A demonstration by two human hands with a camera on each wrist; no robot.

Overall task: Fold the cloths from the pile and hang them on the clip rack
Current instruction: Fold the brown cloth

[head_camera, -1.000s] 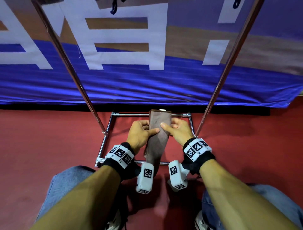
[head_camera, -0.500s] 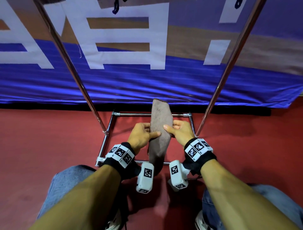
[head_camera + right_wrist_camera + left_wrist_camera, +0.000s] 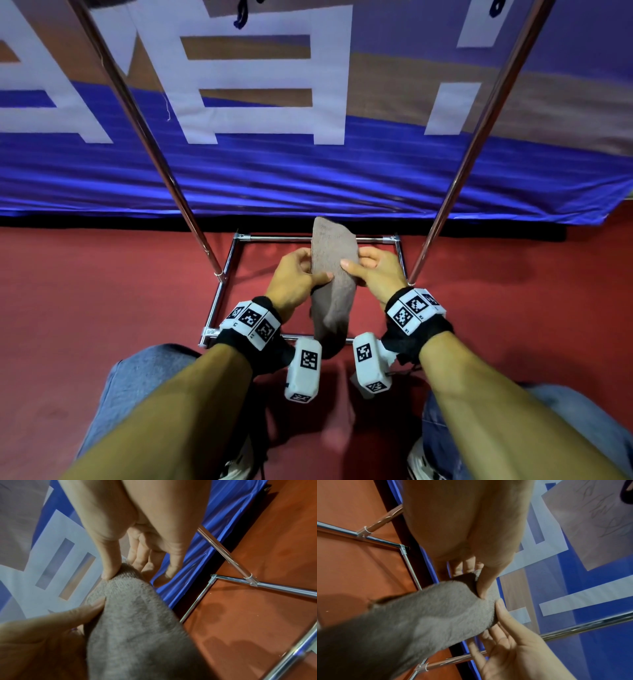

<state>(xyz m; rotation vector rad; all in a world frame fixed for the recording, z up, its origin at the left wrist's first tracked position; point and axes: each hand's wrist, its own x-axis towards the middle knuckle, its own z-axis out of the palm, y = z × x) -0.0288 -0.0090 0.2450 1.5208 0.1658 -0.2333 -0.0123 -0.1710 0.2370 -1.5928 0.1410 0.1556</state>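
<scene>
Cloth (image 3: 334, 274), brown and folded narrow, is pinched upright between left hand (image 3: 296, 277) and right hand (image 3: 371, 274) over the rack base (image 3: 219, 301).

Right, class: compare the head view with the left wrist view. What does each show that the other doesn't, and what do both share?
Only the head view shows both wrist bands, the jeans-clad knees and the rack's two slanted uprights together. Only the left wrist view shows the left hand's fingers behind the cloth and the right hand's open palm. Both show the grey-brown cloth, folded narrow, pinched by the left hand and right hand, plus the chrome base frame, red floor and blue banner.
</scene>
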